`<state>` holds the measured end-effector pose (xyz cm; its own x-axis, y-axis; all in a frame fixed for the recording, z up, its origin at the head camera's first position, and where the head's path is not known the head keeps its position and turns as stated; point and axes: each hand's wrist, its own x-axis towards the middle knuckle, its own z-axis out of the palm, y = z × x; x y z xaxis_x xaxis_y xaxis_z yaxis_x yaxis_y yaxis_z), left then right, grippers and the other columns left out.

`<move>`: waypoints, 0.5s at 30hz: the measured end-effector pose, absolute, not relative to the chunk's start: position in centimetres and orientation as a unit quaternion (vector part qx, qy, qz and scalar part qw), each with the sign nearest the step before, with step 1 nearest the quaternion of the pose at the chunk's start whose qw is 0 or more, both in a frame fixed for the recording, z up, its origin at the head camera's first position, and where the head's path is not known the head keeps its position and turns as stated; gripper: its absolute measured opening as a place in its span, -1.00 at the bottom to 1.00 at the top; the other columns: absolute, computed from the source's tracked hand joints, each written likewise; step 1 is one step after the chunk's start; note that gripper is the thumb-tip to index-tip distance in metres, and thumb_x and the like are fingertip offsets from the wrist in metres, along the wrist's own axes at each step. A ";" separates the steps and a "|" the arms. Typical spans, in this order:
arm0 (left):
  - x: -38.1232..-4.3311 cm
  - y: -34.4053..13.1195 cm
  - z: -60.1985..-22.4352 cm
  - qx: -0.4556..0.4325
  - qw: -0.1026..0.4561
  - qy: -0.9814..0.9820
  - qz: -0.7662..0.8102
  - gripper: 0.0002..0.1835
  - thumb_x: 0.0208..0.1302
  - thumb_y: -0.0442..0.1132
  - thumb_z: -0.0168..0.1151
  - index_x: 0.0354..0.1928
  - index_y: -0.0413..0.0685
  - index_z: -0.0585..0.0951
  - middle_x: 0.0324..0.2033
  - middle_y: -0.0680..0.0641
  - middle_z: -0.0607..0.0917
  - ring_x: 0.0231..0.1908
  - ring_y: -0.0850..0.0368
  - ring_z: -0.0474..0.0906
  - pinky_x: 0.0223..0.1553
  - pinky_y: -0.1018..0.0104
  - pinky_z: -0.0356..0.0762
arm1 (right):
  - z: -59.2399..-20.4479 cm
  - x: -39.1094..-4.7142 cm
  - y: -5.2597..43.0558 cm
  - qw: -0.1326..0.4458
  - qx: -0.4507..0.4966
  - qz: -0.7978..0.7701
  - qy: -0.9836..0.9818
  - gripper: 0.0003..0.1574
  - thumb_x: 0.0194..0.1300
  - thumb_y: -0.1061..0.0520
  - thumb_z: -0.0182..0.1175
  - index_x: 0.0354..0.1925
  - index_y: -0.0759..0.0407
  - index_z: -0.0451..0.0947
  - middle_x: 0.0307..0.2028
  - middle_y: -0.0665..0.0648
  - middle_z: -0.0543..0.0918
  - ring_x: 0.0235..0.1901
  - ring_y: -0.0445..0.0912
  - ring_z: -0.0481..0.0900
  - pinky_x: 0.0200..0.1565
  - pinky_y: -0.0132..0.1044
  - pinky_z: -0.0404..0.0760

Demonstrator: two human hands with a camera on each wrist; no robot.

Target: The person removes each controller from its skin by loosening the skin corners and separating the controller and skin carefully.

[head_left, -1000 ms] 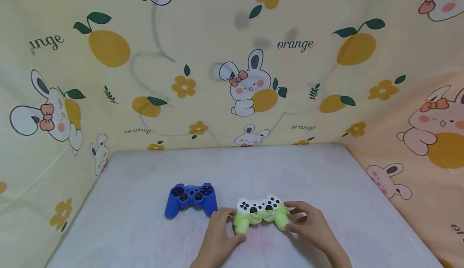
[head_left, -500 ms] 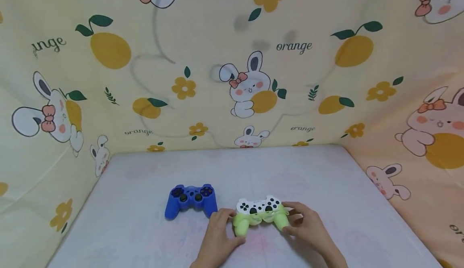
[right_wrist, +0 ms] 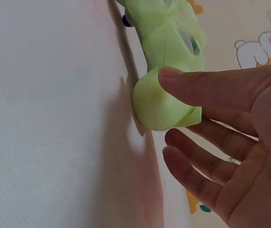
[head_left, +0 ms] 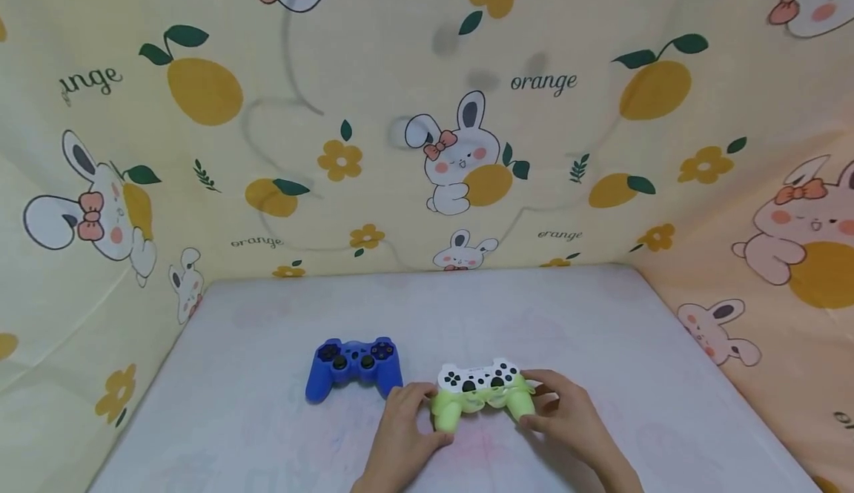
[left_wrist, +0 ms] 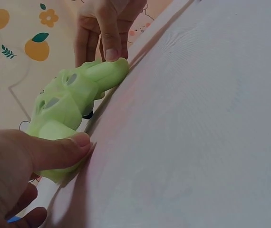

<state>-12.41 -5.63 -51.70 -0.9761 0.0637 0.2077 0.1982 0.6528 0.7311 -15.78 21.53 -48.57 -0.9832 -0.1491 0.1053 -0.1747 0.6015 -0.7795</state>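
A white game controller (head_left: 477,376) lies on the table with a pale green silicone cover (head_left: 519,402) over its handles and lower part. Its white face, with black buttons and sticks, shows above the cover in the head view. My left hand (head_left: 402,434) pinches the left handle, thumb at the near end and index finger by the upper corner. At the other side my right hand (head_left: 572,419) holds the right handle between thumb and index finger, the other fingers loosely bent. Both thumbs press on the green cover (left_wrist: 62,107) in the wrist views.
A blue game controller (head_left: 353,367) with black sticks lies to the left of my left hand, close to its fingers. The white table (head_left: 427,308) is enclosed by a cream cloth (head_left: 373,93) printed with rabbits and oranges at the back and sides.
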 end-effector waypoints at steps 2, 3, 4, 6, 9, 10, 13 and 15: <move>-12.5 -5.5 -51.7 -0.075 0.086 -0.906 -0.408 -0.33 -0.21 -0.10 0.66 0.04 0.12 0.58 -0.02 0.16 0.58 -0.05 0.19 0.37 0.03 0.14 0.46 | -48.5 -15.8 21.6 0.019 0.092 0.432 -0.897 -0.14 -0.31 0.29 0.64 0.08 0.08 0.61 -0.06 0.08 0.65 -0.25 -0.07 0.62 -0.24 -0.23 0.63; -12.6 -5.5 -51.7 -0.078 0.090 -0.906 -0.406 -0.33 -0.21 -0.10 0.66 0.04 0.12 0.58 -0.02 0.16 0.59 -0.06 0.19 0.37 0.02 0.14 0.47 | -48.5 -15.8 21.6 0.022 0.092 0.431 -0.897 -0.14 -0.30 0.30 0.64 0.08 0.09 0.61 -0.06 0.08 0.65 -0.25 -0.07 0.62 -0.24 -0.24 0.63; -12.6 -5.5 -51.7 -0.080 0.091 -0.906 -0.406 -0.34 -0.20 -0.10 0.66 0.04 0.12 0.58 -0.02 0.15 0.59 -0.05 0.18 0.38 0.02 0.14 0.47 | -48.5 -15.8 21.6 0.024 0.091 0.432 -0.897 -0.15 -0.30 0.30 0.64 0.07 0.09 0.61 -0.06 0.08 0.65 -0.25 -0.07 0.62 -0.24 -0.24 0.63; -12.6 -5.5 -51.8 -0.084 0.092 -0.904 -0.409 -0.34 -0.19 -0.10 0.65 0.04 0.10 0.58 -0.01 0.13 0.59 -0.05 0.16 0.39 0.03 0.12 0.47 | -48.6 -15.8 21.6 0.025 0.087 0.436 -0.895 -0.17 -0.29 0.30 0.63 0.07 0.09 0.62 -0.10 0.08 0.66 -0.27 -0.08 0.62 -0.24 -0.24 0.63; -12.4 -5.6 -51.9 -0.080 0.086 -0.901 -0.417 -0.34 -0.19 -0.09 0.65 0.05 0.11 0.58 -0.01 0.14 0.59 -0.04 0.16 0.39 0.04 0.12 0.46 | -48.8 -15.9 21.5 0.024 0.081 0.446 -0.891 -0.20 -0.26 0.30 0.62 0.06 0.10 0.62 -0.14 0.08 0.67 -0.30 -0.09 0.63 -0.25 -0.24 0.63; -12.4 -5.7 -51.9 -0.077 0.082 -0.900 -0.420 -0.34 -0.19 -0.09 0.65 0.05 0.11 0.58 -0.01 0.15 0.59 -0.03 0.17 0.39 0.05 0.12 0.46 | -48.9 -15.9 21.5 0.024 0.079 0.449 -0.890 -0.20 -0.26 0.30 0.62 0.05 0.10 0.62 -0.16 0.08 0.68 -0.31 -0.09 0.63 -0.25 -0.24 0.63; -12.3 -5.8 -51.8 -0.073 0.076 -0.898 -0.427 -0.33 -0.21 -0.08 0.65 0.05 0.13 0.58 -0.02 0.17 0.59 -0.03 0.18 0.39 0.05 0.11 0.46 | -48.9 -15.8 21.4 0.025 0.072 0.454 -0.888 -0.21 -0.25 0.30 0.62 0.05 0.10 0.63 -0.15 0.08 0.68 -0.32 -0.10 0.63 -0.25 -0.24 0.64; -12.3 -5.9 -51.9 -0.075 0.074 -0.897 -0.428 -0.33 -0.20 -0.08 0.65 0.05 0.14 0.58 -0.03 0.18 0.58 -0.04 0.18 0.39 0.05 0.11 0.46 | -49.0 -15.8 21.5 0.024 0.067 0.456 -0.887 -0.21 -0.25 0.30 0.62 0.05 0.10 0.63 -0.15 0.08 0.68 -0.33 -0.10 0.63 -0.25 -0.25 0.63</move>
